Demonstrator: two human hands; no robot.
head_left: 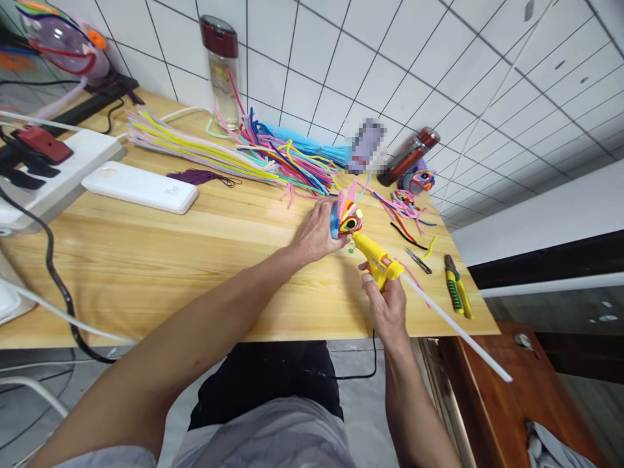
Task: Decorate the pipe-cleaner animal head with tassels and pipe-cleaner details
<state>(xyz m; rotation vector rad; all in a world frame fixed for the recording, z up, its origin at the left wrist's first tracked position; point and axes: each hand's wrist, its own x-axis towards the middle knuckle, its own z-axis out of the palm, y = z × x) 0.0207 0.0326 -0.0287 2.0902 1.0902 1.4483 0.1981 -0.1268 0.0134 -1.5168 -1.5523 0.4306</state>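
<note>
My left hand (318, 229) is closed around a small colourful pipe-cleaner figure (348, 220), blue at the back with pink upright pieces and a big black-centred eye. My fingers on its far side are hidden. In my right hand (387, 300) is a yellow hot glue gun (374, 257), gripped by its handle. The gun's nozzle points up and left, touching or very close to the lower edge of the figure. A long white glue stick (458, 328) sticks out of the gun's back, and a black cord hangs below the table edge.
Bundles of pipe cleaners (205, 146) lie along the tiled wall. A clear bottle (221, 78) and a dark red flask (409, 156) stand or lean behind. To the right are a craft knife (419, 260) and pliers (457, 286); to the left, a white power bank (141, 187) and power strip (58, 172).
</note>
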